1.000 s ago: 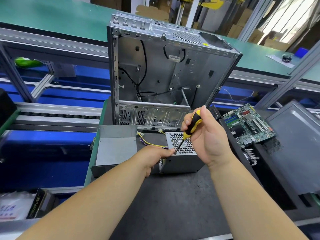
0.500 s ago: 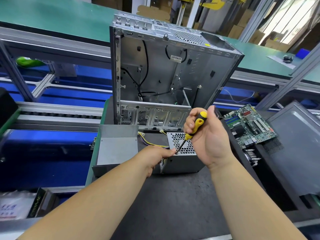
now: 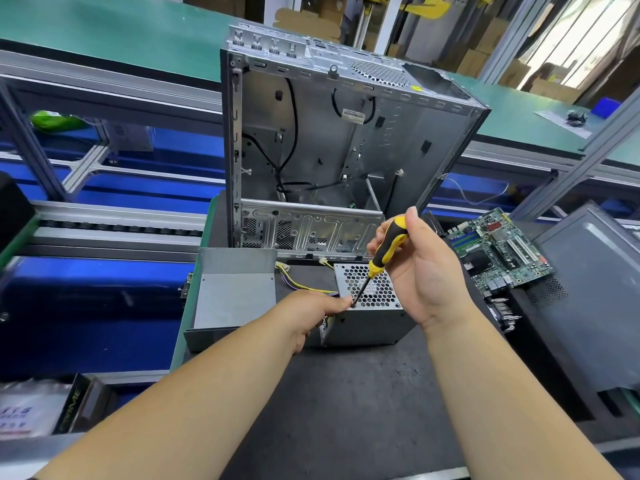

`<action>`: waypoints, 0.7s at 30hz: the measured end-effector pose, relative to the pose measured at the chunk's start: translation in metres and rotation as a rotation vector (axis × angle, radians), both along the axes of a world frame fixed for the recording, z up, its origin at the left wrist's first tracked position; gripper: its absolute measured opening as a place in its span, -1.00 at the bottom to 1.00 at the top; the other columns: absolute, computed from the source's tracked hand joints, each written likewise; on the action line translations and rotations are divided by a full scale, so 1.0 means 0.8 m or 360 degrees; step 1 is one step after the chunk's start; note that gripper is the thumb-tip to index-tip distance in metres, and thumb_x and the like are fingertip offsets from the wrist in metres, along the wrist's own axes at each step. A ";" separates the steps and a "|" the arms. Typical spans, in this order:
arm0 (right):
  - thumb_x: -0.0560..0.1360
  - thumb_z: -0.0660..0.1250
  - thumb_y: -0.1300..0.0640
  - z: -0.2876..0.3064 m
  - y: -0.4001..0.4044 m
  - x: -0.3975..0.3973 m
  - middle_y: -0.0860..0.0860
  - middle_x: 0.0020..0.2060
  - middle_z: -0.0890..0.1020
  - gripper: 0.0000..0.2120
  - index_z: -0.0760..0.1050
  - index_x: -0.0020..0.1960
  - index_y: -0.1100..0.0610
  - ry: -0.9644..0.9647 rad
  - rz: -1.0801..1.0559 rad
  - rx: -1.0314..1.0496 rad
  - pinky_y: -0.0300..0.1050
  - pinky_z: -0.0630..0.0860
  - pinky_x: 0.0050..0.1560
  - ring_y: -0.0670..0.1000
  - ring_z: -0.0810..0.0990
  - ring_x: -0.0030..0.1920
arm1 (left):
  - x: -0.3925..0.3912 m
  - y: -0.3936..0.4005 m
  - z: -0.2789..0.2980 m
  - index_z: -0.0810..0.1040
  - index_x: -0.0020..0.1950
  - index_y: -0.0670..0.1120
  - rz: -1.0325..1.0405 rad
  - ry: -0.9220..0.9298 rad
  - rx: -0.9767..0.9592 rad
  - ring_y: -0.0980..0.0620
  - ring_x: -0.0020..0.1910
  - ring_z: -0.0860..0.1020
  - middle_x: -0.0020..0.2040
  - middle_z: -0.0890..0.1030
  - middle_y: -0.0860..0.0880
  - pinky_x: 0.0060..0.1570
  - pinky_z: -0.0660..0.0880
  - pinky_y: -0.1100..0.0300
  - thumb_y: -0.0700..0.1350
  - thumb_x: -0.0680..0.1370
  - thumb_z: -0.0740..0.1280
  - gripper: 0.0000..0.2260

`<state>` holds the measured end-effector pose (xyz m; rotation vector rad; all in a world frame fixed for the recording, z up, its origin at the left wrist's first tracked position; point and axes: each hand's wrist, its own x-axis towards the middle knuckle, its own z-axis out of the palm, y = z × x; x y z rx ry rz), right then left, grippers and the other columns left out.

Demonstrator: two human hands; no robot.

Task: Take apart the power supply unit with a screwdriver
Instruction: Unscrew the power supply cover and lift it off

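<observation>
A small grey power supply unit point(image 3: 372, 323) with a perforated top stands on the dark mat, yellow and purple wires trailing from its left side. My left hand point(image 3: 311, 311) grips its near left corner, thumb beside the screw spot. My right hand point(image 3: 420, 268) holds a yellow and black screwdriver point(image 3: 382, 254) tilted, its tip set on the top left corner of the unit next to my left thumb.
An open, gutted computer case point(image 3: 332, 150) stands upright right behind the unit. A bent grey metal cover point(image 3: 232, 292) lies to the left. A green motherboard point(image 3: 502, 251) and a dark side panel point(image 3: 595, 292) lie at the right. Conveyor rails run along the left.
My right hand has turned the screwdriver handle slightly and raised it a little; the tip stays on the same corner. My left hand keeps its hold.
</observation>
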<state>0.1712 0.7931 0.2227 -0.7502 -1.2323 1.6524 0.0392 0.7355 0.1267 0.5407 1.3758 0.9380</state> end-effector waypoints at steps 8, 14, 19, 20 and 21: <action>0.67 0.00 -0.12 -0.004 -0.003 -0.010 0.03 -0.31 0.45 -0.50 0.53 -0.21 0.11 0.0049 0.0102 0.0020 -0.13 0.36 -0.15 0.01 0.37 -0.30 | 0.002 0.000 0.003 0.64 0.12 -0.13 0.0014 0.0041 0.0045 -0.04 0.38 0.40 0.19 0.62 -0.04 0.41 0.27 -0.05 0.01 0.48 0.49 -0.70; 0.62 0.02 -0.20 -0.004 -0.006 -0.008 0.04 -0.36 0.36 -0.51 0.47 -0.18 0.15 0.0069 0.0143 0.0034 -0.14 0.30 -0.22 0.00 0.31 -0.33 | 0.007 -0.011 0.003 0.51 -0.28 0.02 -0.0009 0.0809 0.0474 0.16 -0.28 0.44 -0.23 0.49 0.12 -0.29 0.30 0.37 0.05 0.53 0.42 -0.76; 0.58 0.17 -0.06 -0.002 -0.006 -0.004 0.02 -0.33 0.41 -0.77 0.37 -0.09 0.10 0.0085 0.0095 0.0011 -0.13 0.35 -0.17 0.00 0.36 -0.31 | 0.010 -0.029 -0.007 0.55 0.04 0.03 0.0018 0.1463 0.0920 0.11 0.11 0.38 0.02 0.37 0.12 0.16 0.34 0.26 0.05 0.53 0.39 -0.85; 0.58 0.18 -0.06 -0.001 -0.006 -0.003 0.02 -0.32 0.43 -0.78 0.36 -0.09 0.10 0.0070 0.0081 0.0012 -0.12 0.37 -0.16 0.01 0.38 -0.30 | 0.011 -0.032 -0.010 0.53 0.10 0.02 0.0026 0.1549 0.0960 0.10 0.14 0.36 0.06 0.38 0.11 0.19 0.33 0.23 0.05 0.53 0.38 -0.80; 0.57 0.19 -0.06 -0.001 -0.006 -0.002 0.03 -0.31 0.45 -0.77 0.35 -0.10 0.09 0.0055 0.0066 0.0016 -0.11 0.39 -0.14 0.01 0.40 -0.29 | 0.012 -0.036 -0.011 0.50 0.14 0.00 0.0063 0.1614 0.1010 0.09 0.15 0.35 0.09 0.38 0.10 0.20 0.33 0.21 0.04 0.53 0.38 -0.76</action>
